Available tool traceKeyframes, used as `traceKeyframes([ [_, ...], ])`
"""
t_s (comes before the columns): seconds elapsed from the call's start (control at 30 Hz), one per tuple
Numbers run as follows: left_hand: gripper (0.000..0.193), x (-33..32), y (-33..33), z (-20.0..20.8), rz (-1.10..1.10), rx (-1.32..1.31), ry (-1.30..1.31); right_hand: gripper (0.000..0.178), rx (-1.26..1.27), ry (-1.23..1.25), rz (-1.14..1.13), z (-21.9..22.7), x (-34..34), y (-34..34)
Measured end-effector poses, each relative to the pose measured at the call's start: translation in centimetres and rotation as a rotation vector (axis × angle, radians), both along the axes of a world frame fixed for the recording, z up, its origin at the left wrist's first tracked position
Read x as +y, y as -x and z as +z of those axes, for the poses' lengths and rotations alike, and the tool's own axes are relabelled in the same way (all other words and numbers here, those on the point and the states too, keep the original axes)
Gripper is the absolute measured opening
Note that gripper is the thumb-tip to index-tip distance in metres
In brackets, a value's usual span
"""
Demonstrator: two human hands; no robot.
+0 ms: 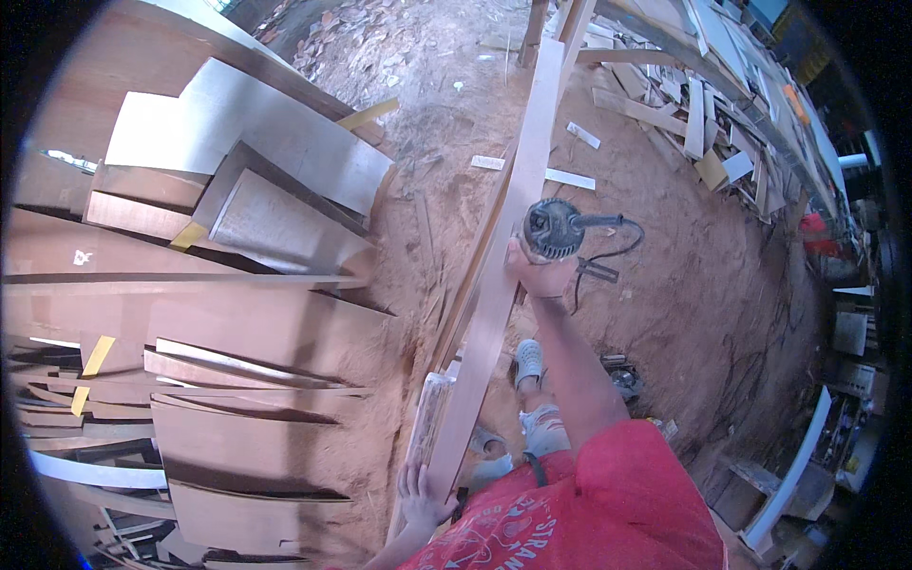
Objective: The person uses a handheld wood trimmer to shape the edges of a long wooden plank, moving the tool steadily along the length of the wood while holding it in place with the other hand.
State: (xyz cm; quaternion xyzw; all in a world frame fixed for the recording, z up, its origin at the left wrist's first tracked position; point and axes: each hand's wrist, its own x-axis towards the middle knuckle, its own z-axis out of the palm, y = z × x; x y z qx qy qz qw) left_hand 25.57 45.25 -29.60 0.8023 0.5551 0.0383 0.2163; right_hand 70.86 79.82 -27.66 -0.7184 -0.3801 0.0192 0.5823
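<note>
A long, pale wooden plank (489, 332) runs away from me across the middle of the view. My right hand (546, 276) is wrapped round a corded power tool (553, 228) at the plank's right edge. The tool has a round, black, vented top; its underside is hidden, so I cannot tell its exact kind. Near the plank's close end my left hand (424, 498) lies with fingers spread over the wood and its left edge, holding nothing.
Stacked boards and panels (247, 437) fill the left side. Wood offcuts (703, 123) lie heaped at the far right. The tool's black cord (632, 242) loops to its right above the dusty floor (703, 304). My feet stand right of the plank.
</note>
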Motion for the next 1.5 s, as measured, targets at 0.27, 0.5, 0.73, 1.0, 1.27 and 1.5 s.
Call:
traceKeyframes([
  [0.27, 0.106, 0.7, -0.4, 1.5, -0.004, 0.025, 0.071, 0.044, -0.019, -0.039, 0.009, 0.6, 5.2, -4.6],
  [0.5, 0.110, 0.7, -0.4, 1.2, -0.007, 0.017, 0.013, 0.060, -0.082, -0.120, 0.031, -2.0, 7.3, -7.3],
  [0.73, 0.105, 0.4, -0.4, 1.2, 0.017, 0.034, 0.019, 0.054, -0.111, -0.099, -0.042, -1.7, 9.5, -8.9],
  [1.0, 0.106, -0.1, 0.0, 0.7, 0.020, 0.004, 0.053, 0.061, -0.110, -0.116, -0.061, -2.4, 12.8, -12.1],
  [1.27, 0.111, -0.1, 0.3, 0.7, -0.009, 0.029, 0.042, 0.065, -0.049, -0.073, -0.112, -2.2, 16.0, -14.1],
  [1.5, 0.095, 0.8, -0.7, 1.2, -0.007, 0.005, 0.000, 0.053, -0.084, -0.077, -0.101, -3.3, 18.8, -17.7],
])
